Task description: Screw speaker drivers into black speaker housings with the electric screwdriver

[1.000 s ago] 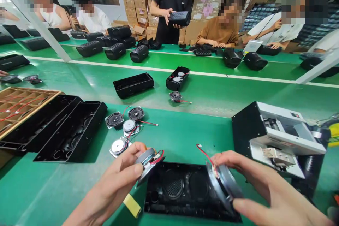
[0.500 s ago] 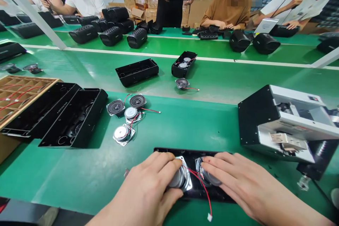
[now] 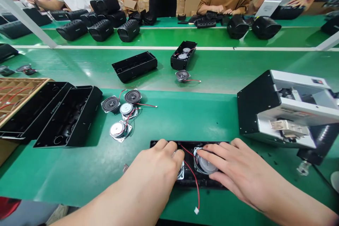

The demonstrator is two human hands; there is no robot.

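Note:
A long black speaker housing (image 3: 189, 183) lies hollow side up before me. Two round silver speaker drivers sit inside it. My left hand (image 3: 156, 169) curls its fingers over the left driver (image 3: 181, 172), hiding most of it. The right driver (image 3: 206, 165) is under my right hand (image 3: 234, 169), whose fingertips and thumb grip its rim. Red wires (image 3: 196, 182) run between the drivers, and one hangs over the near edge to a white connector (image 3: 196, 210). Several loose drivers (image 3: 120, 129) rest on the green surface to the left.
Two larger black housings (image 3: 70, 116) stand at left beside a divided box (image 3: 23, 91) of wired parts. A black-and-silver machine (image 3: 288, 113) occupies the right side. Farther back are an open housing (image 3: 135, 66), another with drivers (image 3: 182, 56), and co-workers behind a row of black speakers (image 3: 128, 30).
The left driver now sits flatter in the housing, with my left hand bent over it. My right hand has shifted slightly, uncovering more of the right driver. The camera view has tilted down.

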